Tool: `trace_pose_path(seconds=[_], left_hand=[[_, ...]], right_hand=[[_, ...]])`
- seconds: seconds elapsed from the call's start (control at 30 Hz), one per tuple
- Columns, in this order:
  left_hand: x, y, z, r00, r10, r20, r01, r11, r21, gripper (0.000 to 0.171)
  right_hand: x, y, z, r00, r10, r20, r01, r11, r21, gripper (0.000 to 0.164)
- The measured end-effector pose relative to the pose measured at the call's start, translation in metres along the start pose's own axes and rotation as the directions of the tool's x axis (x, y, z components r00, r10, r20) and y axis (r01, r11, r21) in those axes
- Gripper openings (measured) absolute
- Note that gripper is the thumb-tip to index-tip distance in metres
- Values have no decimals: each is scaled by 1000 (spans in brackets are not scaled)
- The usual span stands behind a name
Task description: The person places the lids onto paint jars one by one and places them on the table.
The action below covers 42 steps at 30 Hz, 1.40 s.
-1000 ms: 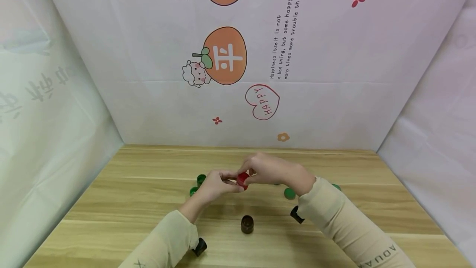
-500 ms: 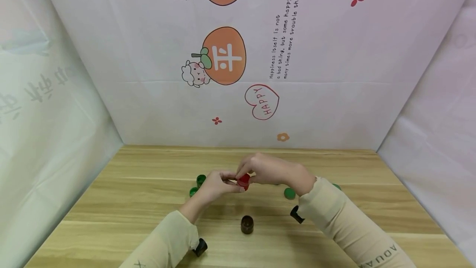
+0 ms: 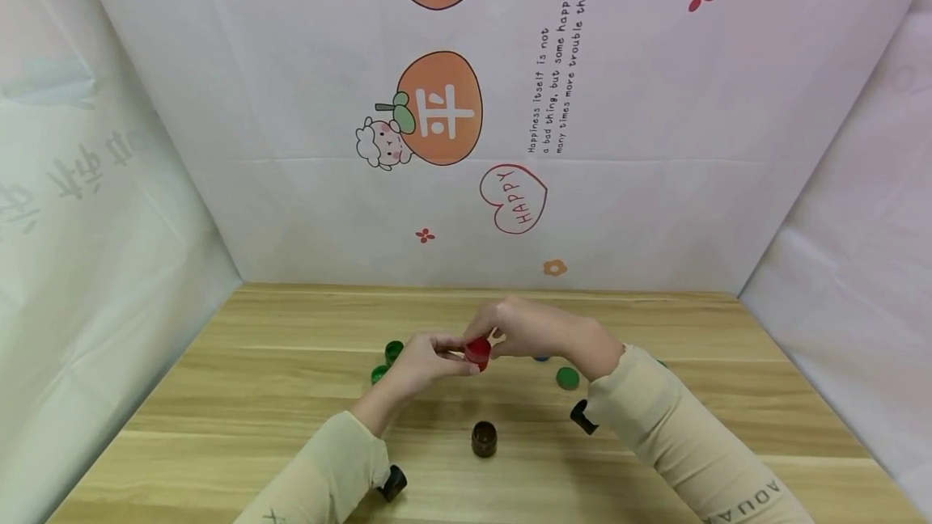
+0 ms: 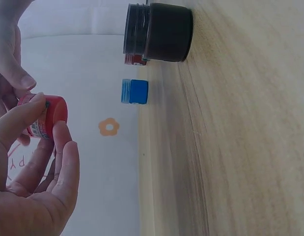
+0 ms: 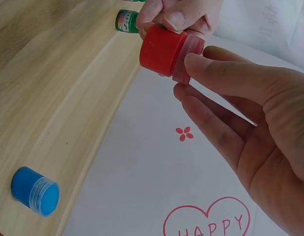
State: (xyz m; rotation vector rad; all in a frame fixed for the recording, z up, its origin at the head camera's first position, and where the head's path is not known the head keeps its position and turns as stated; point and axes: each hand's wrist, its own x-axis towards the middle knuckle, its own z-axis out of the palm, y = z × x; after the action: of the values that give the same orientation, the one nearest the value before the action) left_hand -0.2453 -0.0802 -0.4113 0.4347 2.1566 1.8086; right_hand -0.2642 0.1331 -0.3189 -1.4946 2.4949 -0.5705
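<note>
A small red paint jar (image 3: pixel 477 352) with a see-through, ribbed lid (image 5: pixel 190 51) is up off the table between both hands. My left hand (image 3: pixel 422 361) grips its red body, thumb on one side and fingers on the other, as the left wrist view shows. From the other end, my right hand (image 3: pixel 535 330) has its thumb and fingers around the lid in the right wrist view. The jar is tilted, its lid toward the right hand. Nearer on the table stands a dark brown jar (image 3: pixel 484 439).
Two green jars (image 3: pixel 394 352) stand left, behind the left hand. Past the right wrist are another green jar (image 3: pixel 567 378) and a blue jar (image 5: pixel 36 191). The sleeve partly covers one more. A printed white backdrop (image 3: pixel 619 184) rises at the table's far edge.
The right fingers have shifted around the lid, and the right wrist has moved slightly right and up. The left hand keeps its grip, and the other jars stay put.
</note>
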Motion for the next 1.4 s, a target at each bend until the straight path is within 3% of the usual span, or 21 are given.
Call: trace_pose_path(seconds=[0.13,0.37,0.63,0.93,1.23,1.4], left_hand=[[0,0,0,1000,3,7,-3,1000,-19,41],[1,0,1,1000,1,11,-1,1000,-19,39],[1,2,1,1000,2,8,-2,1000,-28,38],[0,0,0,1000,13,25,-12,1000,-27,38],[0,-1,1,1000,-10,7,11,999,-52,41],[1,-3,3,1000,-10,15,10,998,-54,40]], right_hand=[[0,-1,0,1000,-9,2,9,1000,-10,31],[-1,-3,2,993,121,-15,-121,993,-14,23],[0,-5,1,1000,15,1,-15,1000,1,29],[1,-6,6,993,121,-16,-122,992,-30,23],[-1,-3,1,1000,25,-1,-25,999,-19,31],[0,-4,4,1000,26,13,-26,999,-33,20]])
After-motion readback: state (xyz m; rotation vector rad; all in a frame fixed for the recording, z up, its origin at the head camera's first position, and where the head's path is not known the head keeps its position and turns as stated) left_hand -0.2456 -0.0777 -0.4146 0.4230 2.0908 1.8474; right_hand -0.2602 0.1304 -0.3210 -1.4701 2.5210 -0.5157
